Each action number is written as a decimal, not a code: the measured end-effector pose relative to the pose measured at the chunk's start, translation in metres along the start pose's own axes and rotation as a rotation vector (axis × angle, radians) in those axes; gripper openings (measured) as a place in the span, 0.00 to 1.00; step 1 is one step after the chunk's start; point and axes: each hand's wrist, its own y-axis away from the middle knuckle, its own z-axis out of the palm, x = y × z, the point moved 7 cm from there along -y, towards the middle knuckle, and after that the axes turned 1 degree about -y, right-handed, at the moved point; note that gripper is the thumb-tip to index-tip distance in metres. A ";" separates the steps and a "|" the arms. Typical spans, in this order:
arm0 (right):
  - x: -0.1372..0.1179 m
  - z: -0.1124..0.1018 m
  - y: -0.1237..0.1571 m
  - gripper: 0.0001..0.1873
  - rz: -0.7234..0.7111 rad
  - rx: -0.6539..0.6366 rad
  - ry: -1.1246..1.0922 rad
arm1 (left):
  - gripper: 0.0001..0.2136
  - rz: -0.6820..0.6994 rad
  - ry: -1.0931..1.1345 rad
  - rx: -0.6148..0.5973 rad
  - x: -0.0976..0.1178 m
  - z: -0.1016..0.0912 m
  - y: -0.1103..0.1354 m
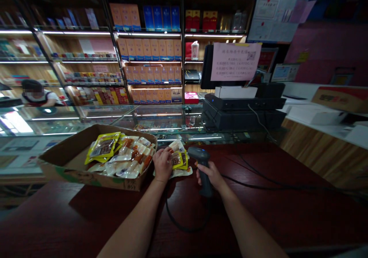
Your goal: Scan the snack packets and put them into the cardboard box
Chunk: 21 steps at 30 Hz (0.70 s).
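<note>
My left hand (162, 163) is closed on a small yellow snack packet (177, 160), holding it over a few other packets (184, 171) lying on the dark red counter (258, 212). My right hand (212, 175) grips the handle of a grey barcode scanner (201, 162), whose head points toward the held packet. The scanner's black cable (184, 227) loops back toward me across the counter. Just left of my left hand stands an open cardboard box (71, 150) with several yellow and clear snack packets (120, 156) inside.
A black till with a monitor and a pink notice (235, 60) stands behind the counter on a glass display case (115, 120). Shelves of boxed goods (152, 51) fill the back wall. A person (36, 93) sits at far left. A wooden side counter (316, 150) runs right.
</note>
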 end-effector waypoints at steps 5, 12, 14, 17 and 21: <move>0.002 0.001 0.000 0.21 0.010 -0.016 0.018 | 0.07 0.005 -0.004 -0.001 0.000 0.000 -0.001; 0.002 0.000 0.000 0.20 0.010 -0.016 0.011 | 0.08 -0.004 0.013 0.015 -0.002 -0.001 0.000; 0.003 0.000 0.000 0.21 0.017 -0.019 0.001 | 0.08 -0.004 0.015 0.008 -0.001 -0.001 0.001; 0.004 0.004 0.001 0.22 0.022 -0.031 -0.057 | 0.07 0.009 0.022 0.010 0.007 -0.006 0.000; -0.002 0.018 0.004 0.22 0.028 -0.039 -0.133 | 0.08 0.009 0.028 0.039 0.021 -0.029 -0.010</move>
